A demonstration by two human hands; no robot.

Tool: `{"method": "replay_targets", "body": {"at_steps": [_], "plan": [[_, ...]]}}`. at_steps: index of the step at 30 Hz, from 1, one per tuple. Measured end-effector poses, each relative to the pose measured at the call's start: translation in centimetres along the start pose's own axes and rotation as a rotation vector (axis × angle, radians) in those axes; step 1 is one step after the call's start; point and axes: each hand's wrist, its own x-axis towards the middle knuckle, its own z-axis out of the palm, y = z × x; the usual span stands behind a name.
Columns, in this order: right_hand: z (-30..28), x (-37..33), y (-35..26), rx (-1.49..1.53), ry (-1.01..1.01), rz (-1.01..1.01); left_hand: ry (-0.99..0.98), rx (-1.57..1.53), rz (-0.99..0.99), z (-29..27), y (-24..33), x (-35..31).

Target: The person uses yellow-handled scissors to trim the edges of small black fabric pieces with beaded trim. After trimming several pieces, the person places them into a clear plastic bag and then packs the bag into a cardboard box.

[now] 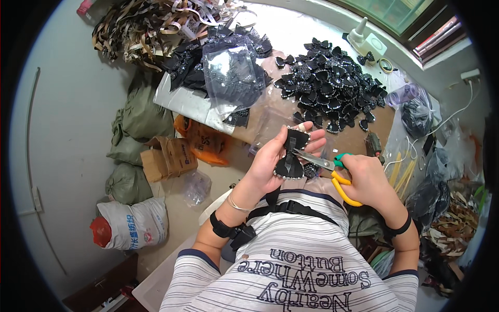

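Note:
A black bow (289,167) edged with small shiny beads rests in my left hand (267,162). The thumb presses along its side, and the other fingers spread behind it. My right hand (368,178) grips scissors (321,161) with one green and one yellow handle loop. Their blades point left, and the tips lie at the middle of the bow, over its dark centre strip. Whether the tips touch the strip I cannot tell. Just past my hands, a large heap of similar black bows (330,86) lies on the table.
Black fabric pieces lie under a clear plastic sheet (234,73) at the table's left. Behind them is a tangle of ribbon strips (148,31). A white glue bottle (358,34) and a tape roll (385,65) stand at the back right. Sacks (136,223) and a carton (169,158) sit left.

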Motion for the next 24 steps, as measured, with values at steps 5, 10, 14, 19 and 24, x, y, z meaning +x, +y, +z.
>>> {"method": "replay_targets", "body": {"at_steps": [5, 10, 14, 19, 24], "plan": [[-0.8, 0.1, 0.2, -0.033, -0.081, -0.023, 0.014, 0.304, -0.112, 0.6, 0.9, -0.2], [-0.8, -0.1, 0.3, 0.009, -0.093, -0.011, 0.056, 0.365, -0.170, 1.1, 1.0, 0.1], [-0.2, -0.5, 0.2, 0.135, -0.092, 0.035, 0.039, 0.334, -0.174, 1.7, 0.9, 0.2], [0.0, -1.1, 0.2, 0.197, -0.065, 0.094, 0.047, 0.322, -0.212, 1.5, 1.1, 0.5], [0.5, -2.2, 0.4, 0.264, -0.072, 0.147, 0.085, 0.337, -0.144, 1.0, 1.4, 1.0]]}}
